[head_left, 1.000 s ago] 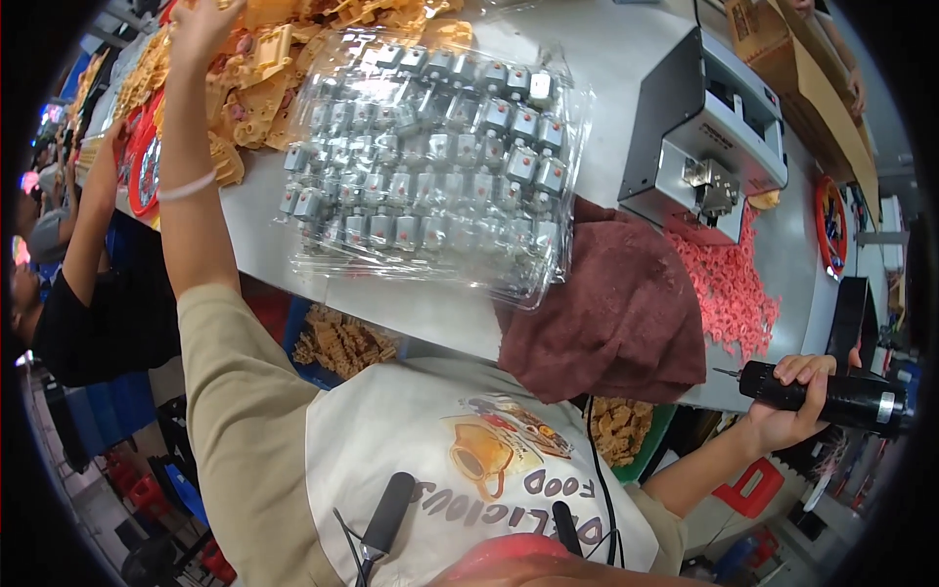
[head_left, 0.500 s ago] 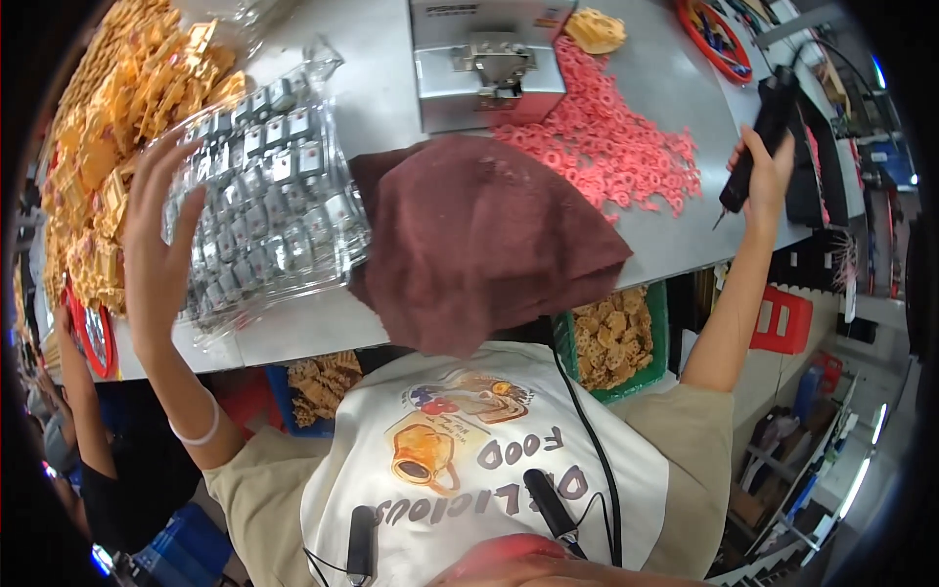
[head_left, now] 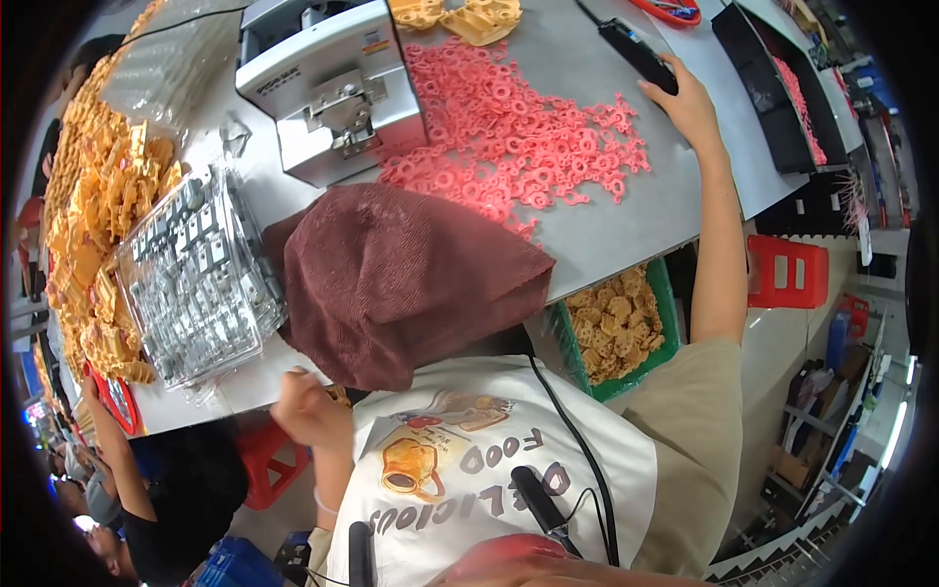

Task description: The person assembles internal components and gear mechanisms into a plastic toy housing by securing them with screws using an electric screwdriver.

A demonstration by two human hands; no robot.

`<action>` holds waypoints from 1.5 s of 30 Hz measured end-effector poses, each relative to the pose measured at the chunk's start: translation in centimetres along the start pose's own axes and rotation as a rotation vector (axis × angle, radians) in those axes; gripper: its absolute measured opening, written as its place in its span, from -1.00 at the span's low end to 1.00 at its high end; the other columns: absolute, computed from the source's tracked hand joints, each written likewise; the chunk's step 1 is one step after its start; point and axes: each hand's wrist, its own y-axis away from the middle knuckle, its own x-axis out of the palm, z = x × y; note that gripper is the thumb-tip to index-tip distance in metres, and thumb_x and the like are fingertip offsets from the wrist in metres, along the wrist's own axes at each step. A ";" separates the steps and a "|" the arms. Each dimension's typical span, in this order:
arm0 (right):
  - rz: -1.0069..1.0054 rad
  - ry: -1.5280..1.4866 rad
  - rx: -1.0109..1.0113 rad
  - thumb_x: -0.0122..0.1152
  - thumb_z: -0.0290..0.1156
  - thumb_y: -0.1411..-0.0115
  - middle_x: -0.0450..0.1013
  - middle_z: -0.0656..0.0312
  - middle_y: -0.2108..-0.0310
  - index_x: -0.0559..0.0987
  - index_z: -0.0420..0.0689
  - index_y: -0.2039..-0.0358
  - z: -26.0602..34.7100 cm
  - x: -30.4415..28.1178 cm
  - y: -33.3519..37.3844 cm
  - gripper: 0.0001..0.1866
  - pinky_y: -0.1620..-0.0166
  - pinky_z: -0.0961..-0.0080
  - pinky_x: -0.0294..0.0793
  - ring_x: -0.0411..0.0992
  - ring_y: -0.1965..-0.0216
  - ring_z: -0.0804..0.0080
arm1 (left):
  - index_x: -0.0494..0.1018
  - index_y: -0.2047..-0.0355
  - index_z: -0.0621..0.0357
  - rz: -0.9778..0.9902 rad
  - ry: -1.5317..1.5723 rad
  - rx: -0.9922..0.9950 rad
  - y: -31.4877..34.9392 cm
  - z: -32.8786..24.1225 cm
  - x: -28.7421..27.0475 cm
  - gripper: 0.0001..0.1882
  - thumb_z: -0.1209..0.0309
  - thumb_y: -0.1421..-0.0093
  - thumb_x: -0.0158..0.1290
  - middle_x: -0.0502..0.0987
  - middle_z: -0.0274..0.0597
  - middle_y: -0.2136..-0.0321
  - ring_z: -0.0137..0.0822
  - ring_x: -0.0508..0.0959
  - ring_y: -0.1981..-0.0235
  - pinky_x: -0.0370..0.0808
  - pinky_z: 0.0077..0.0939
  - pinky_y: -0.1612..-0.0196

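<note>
Up at the right, my right hand point(head_left: 693, 106) has its thumb and fingers closed about the near end of a black electric screwdriver point(head_left: 636, 54), over the grey table. My left hand point(head_left: 313, 413) is curled closed in front of the table's near edge, beside the printed white shirt; whatever its fingers may hold is hidden. Close by, a clear plastic tray point(head_left: 256, 318) holds rows of small grey parts. A maroon cloth point(head_left: 406, 274) covers the middle of the near edge. Many small pink ring-shaped parts point(head_left: 577, 147) are spread between the cloth and my right hand.
A silver-grey boxy machine point(head_left: 303, 88) stands behind the cloth. Yellow plastic parts point(head_left: 93, 235) are heaped at the left. A green bin point(head_left: 669, 328) of tan pieces sits below the edge. A black tray point(head_left: 782, 117) and red stool point(head_left: 787, 269) are rightward; another person's arm point(head_left: 122, 465) is leftward.
My left hand has dropped from over the tray to below the table edge and curled closed. My right hand has moved inward and farther over the table with the electric screwdriver. The view has turned.
</note>
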 end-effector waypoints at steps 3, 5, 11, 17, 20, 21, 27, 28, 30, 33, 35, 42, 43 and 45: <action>0.226 -0.059 -0.075 0.43 -0.03 0.00 0.39 0.02 -0.07 0.48 -0.04 -0.12 -0.1 -0.3 -0.8 -0.30 -0.11 0.33 0.38 0.38 -0.11 0.16 | 0.37 0.16 0.21 0.172 0.077 0.272 -1.1 -1.9 3.3 -0.83 0.56 -0.24 0.05 0.40 -0.08 0.38 -0.18 0.42 0.41 0.35 -0.29 0.30; 0.271 -0.087 -0.110 0.45 -0.05 0.01 0.39 0.05 -0.01 0.48 -0.04 -0.13 0.9 -0.4 -1.5 -0.30 -0.10 0.36 0.38 0.39 -0.06 0.18 | 0.37 0.13 0.19 0.184 -0.017 0.347 -1.4 -2.1 4.2 -0.79 0.57 -0.22 0.05 0.40 -0.09 0.34 -0.16 0.43 0.37 0.37 -0.27 0.25; 0.613 -0.376 -0.039 0.31 -0.34 -0.13 0.36 0.27 0.14 0.42 0.01 -0.20 2.0 -1.2 -7.3 -0.42 -0.05 0.53 0.37 0.39 0.05 0.44 | 0.38 0.13 0.17 0.194 -0.063 0.383 -0.8 -1.6 4.6 -0.74 0.58 -0.15 0.05 0.42 -0.10 0.34 -0.12 0.44 0.36 0.40 -0.24 0.23; 0.661 -0.278 -0.773 0.22 -0.57 -0.02 0.33 0.10 -0.22 0.39 -0.08 -0.21 13.7 5.4 -13.8 -0.34 -0.20 0.32 0.30 0.25 -0.25 0.13 | 0.38 0.14 0.15 0.177 -0.118 0.398 -0.7 -1.8 4.5 -0.74 0.57 -0.14 0.06 0.44 -0.09 0.35 -0.10 0.46 0.37 0.42 -0.24 0.26; 0.723 -0.399 -0.826 0.20 -0.59 -0.04 0.49 0.04 -0.01 0.49 -0.12 -0.10 13.3 11.9 -16.9 -0.46 -0.09 0.36 0.41 0.40 -0.11 0.20 | 0.37 0.15 0.15 0.186 -0.111 0.391 -0.9 -2.0 4.8 -0.75 0.57 -0.13 0.06 0.44 -0.11 0.36 -0.11 0.46 0.37 0.42 -0.25 0.26; 0.729 -0.399 -0.823 0.20 -0.59 -0.04 0.49 0.04 -0.01 0.49 -0.12 -0.10 12.8 12.3 -17.2 -0.46 -0.09 0.36 0.41 0.40 -0.11 0.20 | 0.37 0.16 0.15 0.180 -0.109 0.400 -1.0 -2.0 4.9 -0.75 0.57 -0.13 0.07 0.45 -0.11 0.37 -0.10 0.46 0.38 0.42 -0.25 0.27; 0.323 -0.526 -0.468 0.23 -0.64 -0.06 0.55 0.27 0.36 0.61 -0.26 0.21 9.1 1.6 -13.8 -0.77 0.21 0.59 0.46 0.46 0.30 0.57 | 0.38 0.16 0.15 0.194 -0.070 0.414 -1.7 -2.2 5.2 -0.71 0.61 -0.07 0.09 0.47 -0.12 0.39 -0.10 0.46 0.40 0.42 -0.28 0.30; 0.246 -0.507 -0.352 0.21 -0.67 -0.07 0.54 0.32 0.35 0.60 -0.25 0.22 10.0 -0.8 -12.1 -0.77 0.20 0.63 0.46 0.46 0.31 0.60 | 0.38 0.16 0.15 0.197 -0.086 0.410 -1.6 -2.3 5.1 -0.69 0.62 -0.05 0.09 0.47 -0.12 0.39 -0.10 0.46 0.40 0.42 -0.28 0.31; 0.134 -0.620 -0.276 0.21 -0.69 -0.05 0.53 0.33 0.28 0.58 -0.21 0.19 9.4 -6.0 -8.6 -0.72 0.13 0.64 0.45 0.46 0.25 0.61 | 0.38 0.16 0.16 0.200 -0.054 0.401 -1.7 -2.1 5.1 -0.66 0.64 -0.02 0.10 0.47 -0.13 0.38 -0.11 0.46 0.40 0.42 -0.29 0.32; -0.043 -0.724 -0.179 0.32 -0.61 0.01 0.55 0.21 0.18 0.46 -0.23 0.05 12.4 -10.7 -2.7 -0.55 0.11 0.57 0.51 0.53 0.21 0.48 | 0.38 0.18 0.17 0.224 -0.055 0.402 -1.8 -2.0 5.1 -0.67 0.64 -0.01 0.12 0.49 -0.12 0.37 -0.10 0.47 0.39 0.42 -0.29 0.32; 0.068 -0.742 -0.225 0.34 -0.59 0.02 0.55 0.18 0.20 0.43 -0.20 0.03 15.5 -11.7 0.6 -0.51 0.14 0.57 0.52 0.54 0.23 0.47 | 0.39 0.19 0.17 0.226 -0.053 0.390 -2.0 -2.3 5.0 -0.67 0.63 -0.01 0.14 0.49 -0.12 0.37 -0.09 0.47 0.39 0.42 -0.28 0.32; 0.809 -0.775 -0.343 0.42 -0.47 0.00 0.55 0.10 0.35 0.41 -0.27 0.11 27.9 -7.9 4.7 -0.53 0.26 0.67 0.48 0.52 0.34 0.50 | 0.49 0.20 0.18 0.222 0.048 0.385 -2.7 -2.2 5.3 -0.67 0.63 0.04 0.16 0.53 -0.13 0.34 -0.09 0.51 0.36 0.46 -0.28 0.28; 0.925 -0.747 -0.357 0.41 -0.47 -0.01 0.54 0.11 0.36 0.42 -0.28 0.11 29.5 -7.1 5.0 -0.55 0.26 0.67 0.47 0.50 0.34 0.51 | 0.49 0.20 0.20 0.256 0.138 0.360 -2.9 -2.3 5.0 -0.67 0.65 0.04 0.15 0.52 -0.12 0.35 -0.09 0.51 0.36 0.47 -0.28 0.29; 1.091 -0.669 -0.435 0.38 -0.41 -0.05 0.54 0.14 0.35 0.47 -0.34 0.13 31.5 -5.0 5.1 -0.58 0.25 0.63 0.44 0.46 0.32 0.51 | 0.49 0.19 0.22 0.258 0.185 0.334 -2.9 -2.8 3.4 -0.65 0.67 0.06 0.14 0.52 -0.11 0.35 -0.10 0.51 0.37 0.47 -0.29 0.29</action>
